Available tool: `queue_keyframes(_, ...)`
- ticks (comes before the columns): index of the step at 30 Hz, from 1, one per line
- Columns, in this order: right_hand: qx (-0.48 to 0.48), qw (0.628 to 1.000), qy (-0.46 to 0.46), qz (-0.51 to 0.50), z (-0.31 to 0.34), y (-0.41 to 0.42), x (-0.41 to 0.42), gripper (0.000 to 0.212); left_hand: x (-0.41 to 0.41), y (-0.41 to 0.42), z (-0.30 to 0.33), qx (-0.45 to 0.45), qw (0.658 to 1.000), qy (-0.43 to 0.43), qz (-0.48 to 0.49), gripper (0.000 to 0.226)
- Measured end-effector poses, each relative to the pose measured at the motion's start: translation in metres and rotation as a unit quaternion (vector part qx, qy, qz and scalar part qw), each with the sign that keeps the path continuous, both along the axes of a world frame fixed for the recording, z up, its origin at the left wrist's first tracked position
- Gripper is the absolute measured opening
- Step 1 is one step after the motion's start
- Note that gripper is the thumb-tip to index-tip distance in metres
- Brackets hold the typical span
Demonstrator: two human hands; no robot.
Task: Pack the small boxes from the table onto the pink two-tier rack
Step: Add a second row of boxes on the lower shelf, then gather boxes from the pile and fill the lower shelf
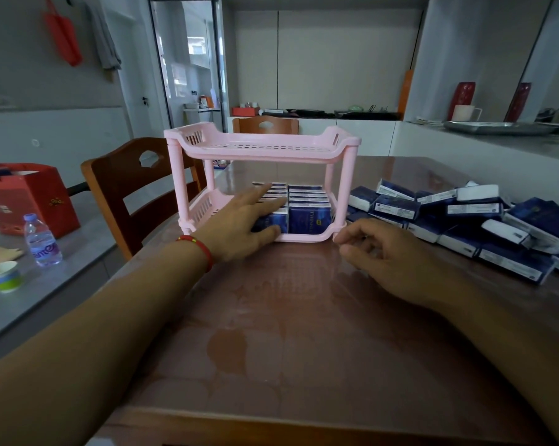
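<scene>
Glossy brown bench (303, 317), kitchen behind. Left hand (239, 226) lies flat-fingered on boxes (308, 210) in the pink rack (262, 146)'s lower tier; right hand (381, 252) loosely curled, holding nothing; loose boxes (464, 220) along the right edge.

A home dining area open to a kitchen.

A glossy reddish-brown dining table (303, 317) fills the foreground, with wooden chairs (136, 188) drawn up at 10 and 12 o'clock. At 12 to 1 o'clock a white counter (336, 123) carries dark kitchenware under plain pale wall cupboards. At 2 o'clock a white ledge holds a metal tray (497, 127), a white mug (464, 112) and two red vases (461, 98). At 11 o'clock a glass sliding door (188, 59) opens to a bright side room. At 9 o'clock a grey side table holds a water bottle (41, 241), a paper cup (6, 275) and a red gift bag (30, 197); a red bag and a grey cloth hang on the wall above.
</scene>
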State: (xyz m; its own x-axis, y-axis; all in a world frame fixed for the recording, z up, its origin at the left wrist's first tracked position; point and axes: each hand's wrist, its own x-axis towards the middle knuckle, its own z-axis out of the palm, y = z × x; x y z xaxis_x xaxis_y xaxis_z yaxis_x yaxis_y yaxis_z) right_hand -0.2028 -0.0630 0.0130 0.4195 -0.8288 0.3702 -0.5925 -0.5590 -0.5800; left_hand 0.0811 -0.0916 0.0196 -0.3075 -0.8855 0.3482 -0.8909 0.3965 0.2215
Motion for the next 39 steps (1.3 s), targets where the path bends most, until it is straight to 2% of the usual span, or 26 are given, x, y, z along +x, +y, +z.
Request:
queue_keyframes(3, 0.002, 1.000, 0.003, 0.001, 0.000, 0.001, 0.000, 0.013, -0.006, -0.002, -0.002, 0.019, 1.000, 0.010, 0.005, 0.058)
queue_keyframes(7, 0.006, 1.000, 0.011, 0.001, 0.000, 0.001, 0.001, 0.011, -0.003, -0.004, -0.006, 0.033, 0.999, 0.016, 0.007, 0.060)
queue_keyframes(9, 0.008, 1.000, 0.010, -0.001, 0.000, 0.001, 0.001, 0.011, -0.005, -0.004, -0.006, 0.029, 0.998, 0.045, 0.017, 0.055)
queue_keyframes(12, 0.004, 1.000, 0.009, -0.002, 0.000, 0.002, 0.001, 0.011, -0.010, -0.001, -0.006, 0.023, 0.994, 0.093, 0.051, 0.060)
queue_keyframes(16, -0.002, 1.000, 0.015, -0.007, 0.000, 0.002, 0.001, 0.012, -0.013, 0.003, -0.001, 0.062, 0.981, 0.175, 0.063, 0.062)
queue_keyframes(22, -0.006, 1.000, 0.002, -0.003, -0.001, 0.000, 0.001, 0.012, -0.017, 0.014, 0.005, 0.077, 0.977, 0.193, 0.048, 0.061)
queue_keyframes(24, -0.007, 1.000, -0.002, -0.008, -0.002, -0.001, -0.001, 0.013, -0.017, 0.014, 0.005, 0.028, 0.983, 0.169, 0.059, 0.060)
queue_keyframes(27, -0.040, 0.999, 0.005, -0.030, -0.001, 0.001, -0.003, 0.013, -0.022, 0.019, 0.007, -0.131, 0.986, 0.039, 0.094, 0.053)
queue_keyframes(29, -0.067, 0.996, 0.029, -0.053, 0.000, 0.003, -0.004, 0.012, -0.035, 0.030, 0.014, -0.229, 0.972, 0.001, 0.046, 0.035)
queue_keyframes(31, -0.086, 0.991, 0.061, -0.086, 0.001, 0.007, -0.002, 0.012, -0.054, 0.042, 0.018, -0.262, 0.965, -0.004, -0.025, 0.025)
queue_keyframes(33, -0.108, 0.983, 0.087, -0.123, 0.005, 0.015, 0.000, 0.013, -0.074, 0.051, 0.016, -0.243, 0.965, -0.021, -0.101, 0.025)
queue_keyframes(36, -0.142, 0.966, 0.096, -0.194, 0.014, 0.038, -0.007, 0.016, -0.092, 0.058, 0.004, -0.189, 0.960, -0.054, -0.200, 0.035)
queue_keyframes(39, -0.130, 0.956, 0.089, -0.248, 0.015, 0.063, -0.040, 0.017, -0.101, 0.058, -0.002, -0.156, 0.956, -0.055, -0.244, 0.038)
